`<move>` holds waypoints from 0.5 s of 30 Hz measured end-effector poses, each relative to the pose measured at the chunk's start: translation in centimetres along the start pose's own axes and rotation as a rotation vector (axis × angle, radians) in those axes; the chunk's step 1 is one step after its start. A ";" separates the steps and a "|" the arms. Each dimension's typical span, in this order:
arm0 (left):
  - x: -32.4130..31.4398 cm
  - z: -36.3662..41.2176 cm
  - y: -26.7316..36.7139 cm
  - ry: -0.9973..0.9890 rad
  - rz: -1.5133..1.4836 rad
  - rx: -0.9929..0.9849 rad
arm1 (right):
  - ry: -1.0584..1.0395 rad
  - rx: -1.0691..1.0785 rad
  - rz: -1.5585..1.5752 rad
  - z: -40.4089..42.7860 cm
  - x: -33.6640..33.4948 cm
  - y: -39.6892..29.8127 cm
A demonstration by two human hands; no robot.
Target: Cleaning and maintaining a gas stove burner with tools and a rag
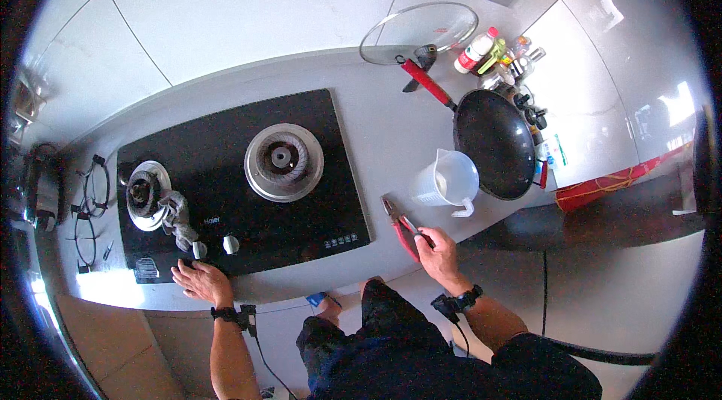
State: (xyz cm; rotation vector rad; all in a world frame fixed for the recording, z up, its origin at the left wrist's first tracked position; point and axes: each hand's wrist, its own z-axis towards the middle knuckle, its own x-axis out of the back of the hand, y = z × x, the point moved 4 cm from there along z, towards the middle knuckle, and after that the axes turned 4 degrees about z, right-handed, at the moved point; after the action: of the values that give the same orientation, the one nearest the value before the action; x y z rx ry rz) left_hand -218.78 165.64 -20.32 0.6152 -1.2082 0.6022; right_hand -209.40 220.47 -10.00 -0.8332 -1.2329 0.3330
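Note:
A black glass gas hob (225, 174) with two burners lies on the grey counter. My left hand (203, 281) rests with its fingers apart on the hob's front edge, below two white control knobs (230, 245). A crumpled grey cloth (177, 219) lies beside the left burner (148, 196). To the right of the hob, my right hand (439, 256) is closed around the dark handle of a small tool with a metallic shaft, its type unclear. That tool lies close to red-handled pliers (405, 236) on the counter. The right burner (284, 162) has its round cap area exposed.
A translucent measuring jug (451, 177) stands beside a black frying pan (496, 146). Behind them are a glass lid (420, 33), a white bottle with a red cap (476, 50) and several small containers. Black cables (90, 202) lie at the far left.

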 end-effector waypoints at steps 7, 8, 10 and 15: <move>-0.9 0.4 -0.7 -0.037 0.019 0.050 | 0.045 0.090 -0.096 0.9 -0.4 2.2; -1.4 0.7 -1.4 0.025 0.008 0.016 | 0.022 0.058 -0.103 1.5 -0.5 2.4; -1.1 0.3 -0.9 -0.002 -0.006 -0.002 | 0.003 0.010 -0.114 1.9 -0.6 3.2; -2.1 0.9 -1.1 0.013 -0.041 -0.011 | 0.046 -0.010 -0.035 2.5 -1.7 4.9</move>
State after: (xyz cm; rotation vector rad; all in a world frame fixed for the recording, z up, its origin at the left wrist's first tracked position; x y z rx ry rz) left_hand -219.09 163.98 -22.22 0.6245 -1.1837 0.5643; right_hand -211.27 223.58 -14.43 -0.8229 -1.2058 0.2777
